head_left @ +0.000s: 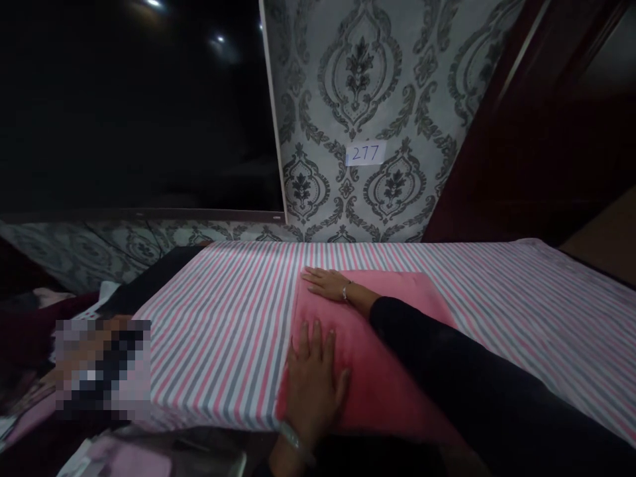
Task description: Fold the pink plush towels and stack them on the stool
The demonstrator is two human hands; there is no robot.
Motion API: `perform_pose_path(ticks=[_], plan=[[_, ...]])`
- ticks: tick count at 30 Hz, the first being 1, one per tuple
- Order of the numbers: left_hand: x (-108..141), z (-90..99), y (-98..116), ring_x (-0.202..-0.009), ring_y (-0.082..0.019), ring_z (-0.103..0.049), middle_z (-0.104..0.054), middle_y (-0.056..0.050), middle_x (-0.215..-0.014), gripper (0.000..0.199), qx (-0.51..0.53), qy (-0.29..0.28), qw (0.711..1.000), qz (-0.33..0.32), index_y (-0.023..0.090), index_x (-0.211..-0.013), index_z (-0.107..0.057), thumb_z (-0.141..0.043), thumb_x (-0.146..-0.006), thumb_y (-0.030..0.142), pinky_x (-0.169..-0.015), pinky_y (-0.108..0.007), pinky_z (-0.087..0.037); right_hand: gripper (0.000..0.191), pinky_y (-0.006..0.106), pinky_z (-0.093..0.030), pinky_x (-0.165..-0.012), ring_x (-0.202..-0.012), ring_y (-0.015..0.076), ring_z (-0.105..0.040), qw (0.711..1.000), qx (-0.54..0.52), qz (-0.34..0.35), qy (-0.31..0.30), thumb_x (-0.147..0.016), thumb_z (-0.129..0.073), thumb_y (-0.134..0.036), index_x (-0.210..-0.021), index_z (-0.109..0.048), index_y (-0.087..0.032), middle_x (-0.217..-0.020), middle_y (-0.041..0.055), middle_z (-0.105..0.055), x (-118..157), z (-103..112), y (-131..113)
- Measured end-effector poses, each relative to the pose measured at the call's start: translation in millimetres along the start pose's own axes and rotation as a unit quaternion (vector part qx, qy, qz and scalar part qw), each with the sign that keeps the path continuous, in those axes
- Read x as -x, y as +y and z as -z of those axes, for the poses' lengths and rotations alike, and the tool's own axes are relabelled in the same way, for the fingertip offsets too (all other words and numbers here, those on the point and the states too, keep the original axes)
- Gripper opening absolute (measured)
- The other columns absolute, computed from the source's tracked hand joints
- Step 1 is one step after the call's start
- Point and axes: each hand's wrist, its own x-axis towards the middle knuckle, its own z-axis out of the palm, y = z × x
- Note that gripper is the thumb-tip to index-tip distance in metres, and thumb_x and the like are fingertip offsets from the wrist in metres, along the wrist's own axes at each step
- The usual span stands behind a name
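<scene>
A pink cloth (372,397) lies flat, apparently folded, on top of a striped cloth (218,324) in pink, grey and white. My left hand (313,391) rests palm down with its fingers spread on the pink cloth, along its left edge near the front. Farther back, my right hand (326,283) lies flat near the far left corner of the same cloth, its fingers stretched out to the left. Each wrist wears a bracelet. My right forearm, in a dark sleeve, crosses the pink cloth and hides part of it.
The striped cloth covers a table-like surface reaching to the patterned wall (358,79). A big dark screen (139,112) hangs at the left, and a paper label (366,153) reading 277 is on the wall. At the left, a pixelated patch (102,368) hides detail beside piled fabrics.
</scene>
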Motion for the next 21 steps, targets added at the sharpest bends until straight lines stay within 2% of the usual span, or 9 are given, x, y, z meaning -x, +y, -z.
perform_pose_path(ticks=[2,5,7,11,13,15,17,19,21], plan=[[-0.3,-3.0,-2.7,-0.150,-0.039,-0.022,-0.036,-0.014,-0.159,0.060,-0.009,0.018,1.000,-0.006,0.021,-0.147,-0.049,-0.050,-0.092,0.042,-0.105,-0.061,-0.042,0.055,0.050,-0.027,-0.118,-0.151,0.0225,-0.024,0.999,-0.035,-0.019,0.016,-0.105,-0.026,-0.048,-0.158,-0.026,-0.033,-0.166,0.0014,-0.022,-9.1,-2.0,6.1],[-2.3,-8.2,-7.8,-0.151,-0.037,-0.020,-0.041,-0.013,-0.156,0.058,-0.012,0.037,0.999,-0.014,0.022,-0.146,-0.051,-0.049,-0.091,0.041,-0.108,-0.060,-0.041,0.055,0.052,-0.028,-0.117,-0.147,0.0248,-0.032,0.996,-0.067,-0.042,0.049,-0.105,-0.022,-0.050,-0.157,-0.029,-0.032,-0.162,0.0017,-0.035,-14.1,-5.2,10.3],[-4.6,-10.0,-10.2,-0.151,-0.037,-0.019,-0.044,-0.014,-0.154,0.057,-0.009,0.041,0.999,-0.024,0.019,-0.143,-0.054,-0.048,-0.091,0.040,-0.109,-0.059,-0.040,0.055,0.052,-0.028,-0.117,-0.146,0.0256,-0.035,0.994,-0.073,-0.053,0.055,-0.105,-0.022,-0.050,-0.157,-0.029,-0.033,-0.161,0.0008,-0.037,-14.1,-3.0,10.4],[-8.8,-5.4,-9.3,-0.151,-0.038,-0.021,-0.045,-0.018,-0.153,0.054,-0.011,0.035,0.999,-0.032,0.013,-0.140,-0.056,-0.046,-0.093,0.037,-0.109,-0.057,-0.040,0.057,0.055,-0.022,-0.119,-0.150,0.0272,-0.025,0.992,-0.083,-0.079,0.057,-0.105,-0.028,-0.048,-0.159,-0.024,-0.029,-0.165,0.0049,-0.027,-10.1,17.9,1.8],[-10.3,-1.0,-7.0,-0.150,-0.038,-0.023,-0.045,-0.018,-0.153,0.054,-0.018,0.025,0.999,-0.025,0.014,-0.142,-0.055,-0.045,-0.095,0.038,-0.106,-0.056,-0.043,0.059,0.057,-0.019,-0.119,-0.152,0.0282,-0.018,0.989,-0.084,-0.090,0.087,-0.105,-0.033,-0.047,-0.159,-0.021,-0.027,-0.166,0.0080,-0.020,-1.5,31.5,-7.1],[-11.6,2.4,-4.8,-0.150,-0.038,-0.024,-0.044,-0.017,-0.154,0.054,-0.025,0.013,0.999,-0.022,0.014,-0.143,-0.054,-0.043,-0.096,0.038,-0.104,-0.054,-0.045,0.060,0.056,-0.020,-0.119,-0.152,0.0277,-0.018,0.986,-0.079,-0.083,0.122,-0.104,-0.035,-0.046,-0.159,-0.023,-0.027,-0.166,0.0098,-0.019,18.2,40.4,-17.3],[-12.6,4.3,-3.7,-0.149,-0.039,-0.025,-0.043,-0.019,-0.154,0.054,-0.034,0.005,0.999,-0.027,0.013,-0.144,-0.053,-0.042,-0.097,0.038,-0.103,-0.053,-0.046,0.059,0.054,-0.025,-0.118,-0.151,0.0281,-0.023,0.987,-0.063,-0.052,0.137,-0.103,-0.038,-0.048,-0.157,-0.029,-0.027,-0.165,0.0108,-0.023,53.0,40.9,-26.7],[-13.3,5.8,-5.2,-0.149,-0.041,-0.025,-0.043,-0.021,-0.154,0.055,-0.046,-0.005,0.998,-0.031,0.011,-0.143,-0.053,-0.042,-0.098,0.039,-0.105,-0.055,-0.043,0.058,0.055,-0.027,-0.117,-0.150,0.0297,-0.027,0.991,-0.036,-0.013,0.127,-0.102,-0.042,-0.050,-0.155,-0.034,-0.028,-0.164,0.0105,-0.027,101.6,33.3,-33.4],[-14.7,10.2,-9.4,-0.148,-0.042,-0.025,-0.042,-0.021,-0.154,0.056,-0.057,-0.030,0.997,-0.037,0.012,-0.144,-0.052,-0.044,-0.097,0.040,-0.108,-0.059,-0.038,0.057,0.058,-0.023,-0.117,-0.150,0.0310,-0.026,0.994,-0.006,-0.008,0.113,-0.101,-0.043,-0.051,-0.154,-0.038,-0.030,-0.163,0.0098,-0.029,156.4,21.2,-36.5]])
